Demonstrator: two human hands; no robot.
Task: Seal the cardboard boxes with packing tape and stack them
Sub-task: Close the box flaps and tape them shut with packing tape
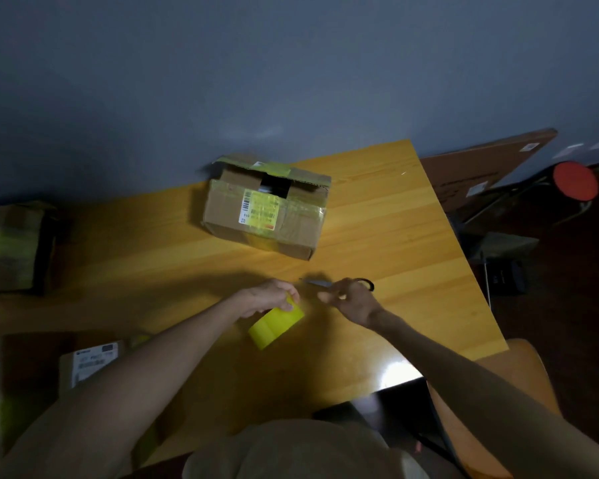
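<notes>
- Gripping the yellow tape roll [276,327] from above, the left hand [270,297] has its fingers curled over the roll's far edge. The roll is tilted over the near middle of the table [395,236].
- The right hand [351,302] hovers just right of the left, fingers curled and thumb and forefinger close together. I cannot tell whether they hold anything.
- Scissors [317,282] show just beyond that hand, blades pointing left and the black handle loop to the right.
- A cardboard box [229,219] sits at the far middle of the table. Its top flaps are parted over a dark gap, and it carries yellowish tape and a barcode label.
- A second box [11,247], blurred, stands at the left edge.
- A third box [90,364], with a white label, lies near left.
</notes>
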